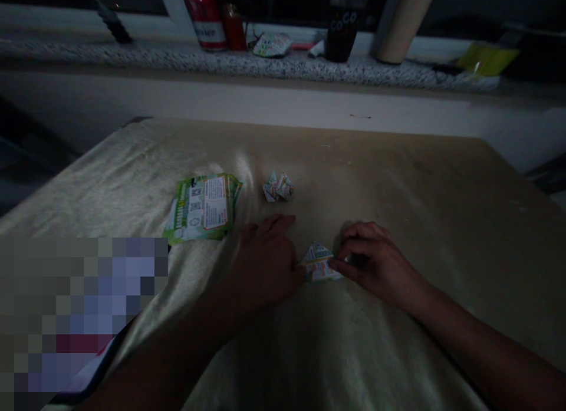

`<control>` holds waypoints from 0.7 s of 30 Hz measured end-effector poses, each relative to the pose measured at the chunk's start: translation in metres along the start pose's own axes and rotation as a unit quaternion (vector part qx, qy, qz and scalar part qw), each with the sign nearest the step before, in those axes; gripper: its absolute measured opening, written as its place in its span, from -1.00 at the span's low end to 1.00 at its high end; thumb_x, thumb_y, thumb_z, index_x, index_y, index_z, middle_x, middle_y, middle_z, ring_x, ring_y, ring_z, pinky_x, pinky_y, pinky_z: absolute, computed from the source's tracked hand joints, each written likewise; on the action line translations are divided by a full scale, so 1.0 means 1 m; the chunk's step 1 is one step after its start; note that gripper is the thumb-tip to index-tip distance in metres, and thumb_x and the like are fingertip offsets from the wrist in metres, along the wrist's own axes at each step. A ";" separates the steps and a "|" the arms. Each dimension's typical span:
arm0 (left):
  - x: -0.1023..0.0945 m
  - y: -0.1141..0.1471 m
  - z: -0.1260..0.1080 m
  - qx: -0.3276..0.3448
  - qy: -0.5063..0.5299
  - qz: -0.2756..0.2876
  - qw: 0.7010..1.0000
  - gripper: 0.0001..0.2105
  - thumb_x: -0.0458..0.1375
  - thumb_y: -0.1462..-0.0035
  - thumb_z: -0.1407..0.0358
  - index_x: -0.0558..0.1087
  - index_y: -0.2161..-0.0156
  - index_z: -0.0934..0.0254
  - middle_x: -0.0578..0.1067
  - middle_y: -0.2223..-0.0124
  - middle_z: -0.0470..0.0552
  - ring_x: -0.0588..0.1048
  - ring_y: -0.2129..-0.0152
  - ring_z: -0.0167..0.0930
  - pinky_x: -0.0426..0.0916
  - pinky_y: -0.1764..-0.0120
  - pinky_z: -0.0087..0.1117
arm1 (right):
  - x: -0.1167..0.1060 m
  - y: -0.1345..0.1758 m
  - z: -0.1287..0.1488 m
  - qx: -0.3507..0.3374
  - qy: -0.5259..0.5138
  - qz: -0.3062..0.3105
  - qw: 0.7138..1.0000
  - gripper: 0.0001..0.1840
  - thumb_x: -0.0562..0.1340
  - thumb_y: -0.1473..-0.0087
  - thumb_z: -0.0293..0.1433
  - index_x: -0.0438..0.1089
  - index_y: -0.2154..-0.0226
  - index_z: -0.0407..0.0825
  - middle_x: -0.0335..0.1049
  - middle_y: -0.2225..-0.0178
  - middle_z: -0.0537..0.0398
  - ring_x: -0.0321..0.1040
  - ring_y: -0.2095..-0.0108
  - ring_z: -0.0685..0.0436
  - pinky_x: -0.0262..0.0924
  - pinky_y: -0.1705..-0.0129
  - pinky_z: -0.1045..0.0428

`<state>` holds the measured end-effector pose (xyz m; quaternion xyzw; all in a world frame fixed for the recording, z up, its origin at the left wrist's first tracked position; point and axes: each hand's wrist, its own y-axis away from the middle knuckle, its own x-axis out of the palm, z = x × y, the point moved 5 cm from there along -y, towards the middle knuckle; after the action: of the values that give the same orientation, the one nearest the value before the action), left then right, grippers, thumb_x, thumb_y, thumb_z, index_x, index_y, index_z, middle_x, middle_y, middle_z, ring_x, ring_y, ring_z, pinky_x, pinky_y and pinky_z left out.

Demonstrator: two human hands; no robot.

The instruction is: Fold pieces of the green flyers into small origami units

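A small piece of printed paper (pixel 320 269), folded to a triangle with a band along its lower edge, lies on the table between my hands. My left hand (pixel 267 260) holds its left corner at the thumb; the other fingers reach forward over the tablecloth. At the right corner, my right hand (pixel 375 255) pinches the paper between thumb and forefinger, its remaining fingers curled. Just beyond my left fingertips sit two small folded paper pieces (pixel 278 187) with pointed tips, side by side. Left of them is a stack of green printed packets or leaflets (pixel 204 207).
A shiny beige cloth (pixel 398 181) covers the table. Behind it, a speckled stone sill (pixel 283 66) bears a red can (pixel 206 19), a dark COCO cup (pixel 342 30), a beige cylinder (pixel 404 25) and a crumpled printed paper (pixel 272 45). A pixelated patch hides the lower left.
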<state>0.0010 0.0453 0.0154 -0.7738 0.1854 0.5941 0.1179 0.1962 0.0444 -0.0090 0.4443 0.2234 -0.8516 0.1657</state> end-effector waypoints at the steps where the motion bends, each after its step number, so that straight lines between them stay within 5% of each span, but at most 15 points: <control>1: -0.001 0.001 0.003 -0.001 0.006 0.008 1.000 -0.83 0.29 -0.04 0.18 0.62 0.49 0.19 0.33 -0.31 0.21 0.27 -0.24 0.02 0.17 -0.10 0.23 | 0.000 0.000 0.000 -0.001 0.001 -0.001 1.000 -0.90 0.39 -0.09 -0.27 0.51 0.40 0.09 0.44 0.26 0.09 0.37 0.17 -0.18 0.15 0.06 -0.13; 10: 0.001 0.003 0.020 -0.016 0.033 0.023 0.999 -0.89 0.34 0.02 0.20 0.61 0.46 0.17 0.31 -0.32 0.15 0.26 -0.24 0.02 0.12 -0.13 0.24 | 0.000 -0.001 -0.001 0.008 0.000 0.005 1.000 -0.87 0.39 -0.09 -0.25 0.49 0.37 0.07 0.45 0.24 0.07 0.37 0.16 -0.19 0.17 0.05 -0.15; 16: 0.002 0.006 0.015 0.001 0.053 0.005 0.999 -0.89 0.29 0.01 0.28 0.58 0.31 0.17 0.29 -0.33 0.17 0.24 -0.27 -0.10 0.10 -0.20 0.14 | 0.000 0.001 0.003 -0.016 0.015 -0.009 1.000 -0.73 0.37 -0.10 -0.32 0.49 0.10 0.06 0.40 0.00 -0.06 0.30 -0.07 -0.31 0.17 -0.09 -0.25; 21: 0.003 0.005 0.008 0.004 0.079 0.026 0.997 -0.90 0.31 0.04 0.31 0.59 0.33 0.19 0.31 -0.32 0.17 0.24 -0.27 -0.11 0.12 -0.20 0.07 | -0.001 0.001 0.006 -0.027 -0.016 -0.003 0.999 -0.77 0.36 -0.09 -0.37 0.51 0.14 0.07 0.38 -0.06 -0.07 0.28 -0.12 -0.32 0.17 -0.12 -0.27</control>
<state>-0.0072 0.0432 0.0108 -0.8126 0.2167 0.5334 0.0907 0.1926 0.0401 -0.0055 0.4255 0.2451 -0.8525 0.1791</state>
